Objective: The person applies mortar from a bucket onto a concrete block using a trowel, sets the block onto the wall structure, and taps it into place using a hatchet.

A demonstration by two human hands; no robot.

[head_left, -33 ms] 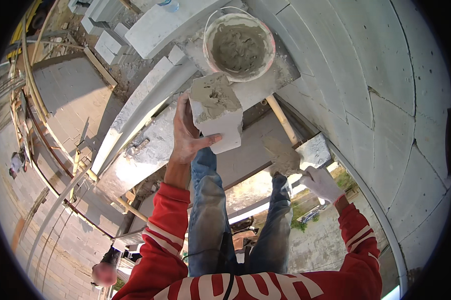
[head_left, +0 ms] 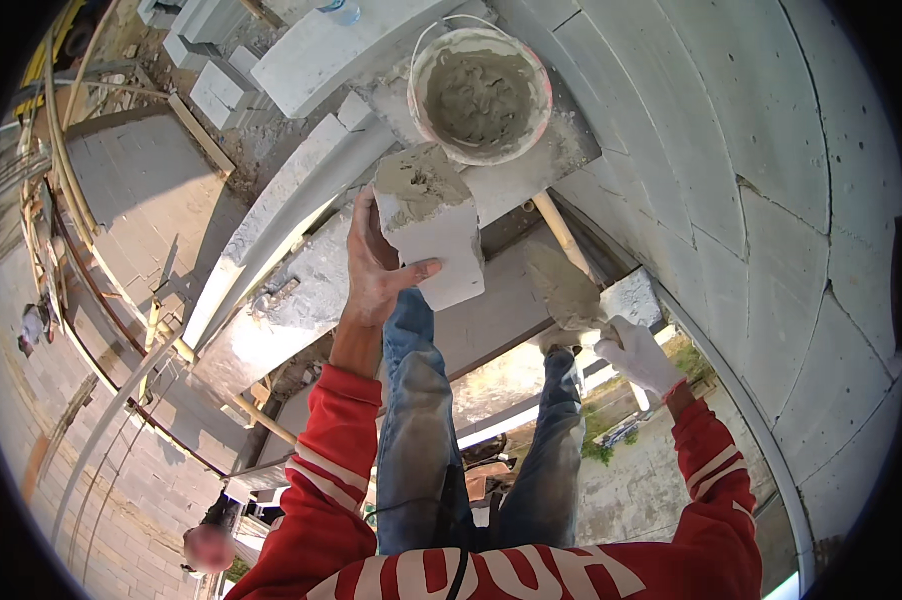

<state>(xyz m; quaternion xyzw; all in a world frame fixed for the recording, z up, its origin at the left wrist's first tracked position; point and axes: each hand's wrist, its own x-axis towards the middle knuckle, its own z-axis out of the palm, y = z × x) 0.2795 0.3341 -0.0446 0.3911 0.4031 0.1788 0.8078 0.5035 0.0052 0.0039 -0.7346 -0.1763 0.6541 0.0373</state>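
Observation:
Bare and dusty, my left hand [head_left: 373, 270] grips a pale grey block [head_left: 436, 255] from its left side, the thumb across its near face. Wet grey mortar [head_left: 421, 185] covers the block's top end. My right hand [head_left: 639, 357], in a white glove, is closed round the handle of a trowel [head_left: 563, 288]; the handle is mostly hidden in the fist. Mortar coats the trowel blade, which points up and left, apart from the block. Just beyond the block stands a round bucket [head_left: 544, 112] with a wire handle, holding grey mortar [head_left: 481, 95].
A wall of large grey blocks [head_left: 771, 230] rises on the right. Bamboo poles [head_left: 563, 232] and scaffold planks lie below and left. More pale blocks [head_left: 221, 95] are stacked at the far left. Another person [head_left: 209, 548] is visible at the lower left, far below.
The trowel blade has swung up slightly and turned more of its face to view. The block in my left hand has tilted a little; both hands keep their grip.

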